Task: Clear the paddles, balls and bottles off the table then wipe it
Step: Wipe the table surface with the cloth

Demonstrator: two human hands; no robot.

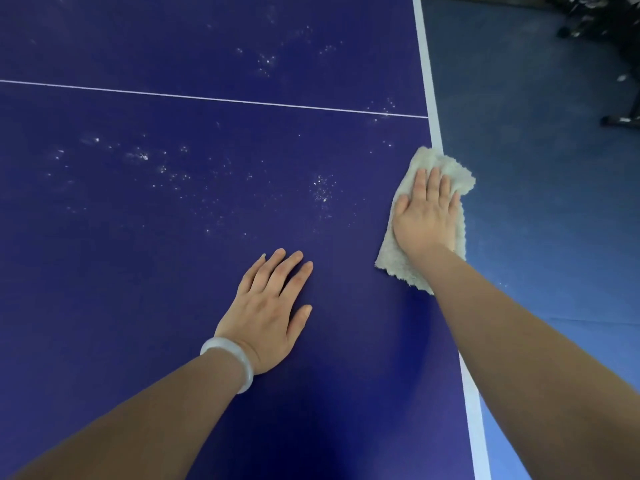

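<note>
Pressing a cream cloth (394,261) flat with the right hand (426,216), fingers straight and close together, at the right edge of the blue surface (138,271). Resting the left hand (266,306) palm-down, fingers slightly spread, left of the cloth, not touching it.

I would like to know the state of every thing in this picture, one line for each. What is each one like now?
table: speckled with white spots across its middle, not yet wiped there.
cloth: spread flat at the table's right edge, partly overhanging it.
right hand: open, fingers straight, pressing on the cloth.
left hand: open, flat on the bare table, holding nothing.
bracelet: worn on the left wrist.
</note>
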